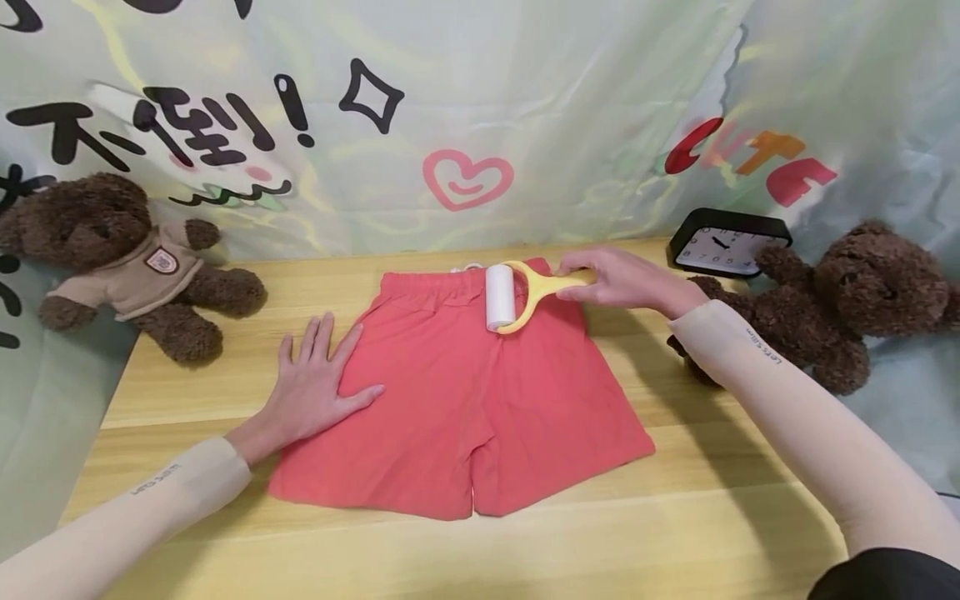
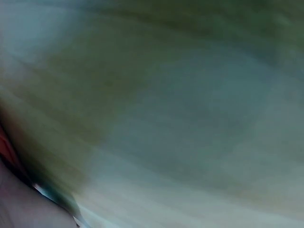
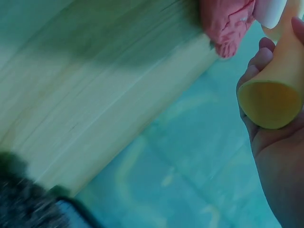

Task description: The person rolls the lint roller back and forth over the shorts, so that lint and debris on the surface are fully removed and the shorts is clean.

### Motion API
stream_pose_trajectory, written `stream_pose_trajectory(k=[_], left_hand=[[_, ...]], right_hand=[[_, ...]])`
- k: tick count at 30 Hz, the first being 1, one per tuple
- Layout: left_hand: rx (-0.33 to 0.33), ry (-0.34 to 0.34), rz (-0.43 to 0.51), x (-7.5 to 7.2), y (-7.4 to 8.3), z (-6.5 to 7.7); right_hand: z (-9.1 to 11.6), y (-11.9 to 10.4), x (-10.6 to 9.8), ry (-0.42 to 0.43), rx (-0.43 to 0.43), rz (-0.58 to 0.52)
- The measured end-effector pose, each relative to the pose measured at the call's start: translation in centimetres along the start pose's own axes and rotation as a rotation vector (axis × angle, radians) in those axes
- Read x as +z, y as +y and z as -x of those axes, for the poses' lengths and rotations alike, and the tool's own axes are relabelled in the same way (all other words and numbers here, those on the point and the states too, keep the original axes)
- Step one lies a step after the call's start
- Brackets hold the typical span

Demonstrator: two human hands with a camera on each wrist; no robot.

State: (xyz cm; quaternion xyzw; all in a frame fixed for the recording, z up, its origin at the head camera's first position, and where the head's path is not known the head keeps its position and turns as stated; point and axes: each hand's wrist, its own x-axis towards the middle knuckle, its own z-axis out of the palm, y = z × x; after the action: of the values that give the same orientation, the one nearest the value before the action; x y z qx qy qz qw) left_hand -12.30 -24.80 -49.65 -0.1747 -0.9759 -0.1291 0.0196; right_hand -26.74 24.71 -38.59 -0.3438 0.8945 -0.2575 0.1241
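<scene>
A pair of red shorts (image 1: 420,392) lies spread on the wooden table, waistband toward the back. In the head view my right hand (image 1: 618,279) grips the yellow handle of a lint roller (image 1: 500,297), whose white roll is at the upper part of the shorts near the waistband. The right wrist view shows the hollow handle end (image 3: 270,104) with fingers curled around it. My left hand (image 1: 311,396) rests with fingers spread on the left side of the shorts, partly on the table. The left wrist view is blurred, with only a bit of the hand in its lower left corner.
A brown teddy bear (image 1: 135,258) in a beige top sits at the table's left back. Another brown bear (image 1: 825,308) lies at the right, beside a black-framed clock (image 1: 727,243). A printed cloth (image 1: 585,100) hangs behind the wooden table (image 1: 562,550).
</scene>
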Motion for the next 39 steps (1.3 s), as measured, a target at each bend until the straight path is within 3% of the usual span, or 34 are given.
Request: stream_pose_trajectory(k=[7,19,31,39], left_hand=[[0.001,0.001,0.004,0.0,0.0,0.4],[-0.002,-0.010,0.011,-0.1,0.1,0.2],[-0.009,-0.027,0.002,-0.3,0.0,-0.1],[-0.034,-0.066,0.006,-0.8,0.0,-0.2]], right_hand=[[2.3,1.4,-1.2,-0.008,0.007,-0.034],[5.9,2.9,-3.1,0.054,0.166,-0.036],[9.2,2.6,-5.3,0.033,0.280,0.118],[12.1,1.6,-6.3,0.159,0.314,0.145]])
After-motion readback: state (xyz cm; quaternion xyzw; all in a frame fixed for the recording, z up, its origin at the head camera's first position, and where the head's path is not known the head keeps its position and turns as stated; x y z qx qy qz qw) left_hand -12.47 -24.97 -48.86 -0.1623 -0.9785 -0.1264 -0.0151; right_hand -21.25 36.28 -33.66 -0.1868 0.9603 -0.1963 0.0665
